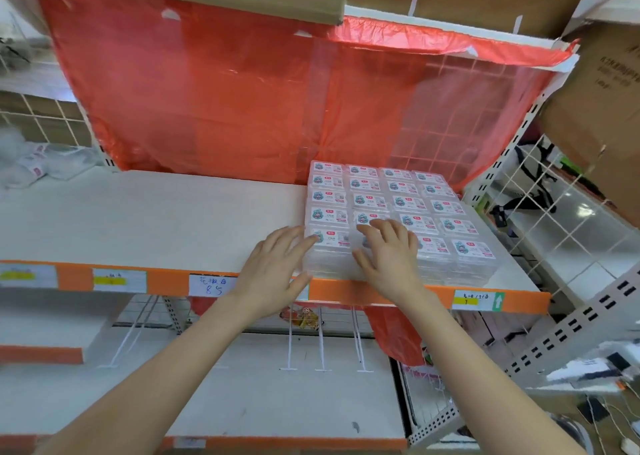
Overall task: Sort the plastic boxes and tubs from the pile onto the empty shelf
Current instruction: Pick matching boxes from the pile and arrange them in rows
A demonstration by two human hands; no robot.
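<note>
Left hand [277,267] open, straight fingers touching left side of the boxes [408,205] at front corner; right hand [389,257] flat, fingers spread, resting on top of front row. Boxes sit in a tidy stacked block on right end of shelf [138,219], red sheet [225,101] behind

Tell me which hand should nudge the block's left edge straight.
Left, probably. The left hand touches the left front corner of the boxes beside bare shelf; the right hand rests on top, further in.
</note>
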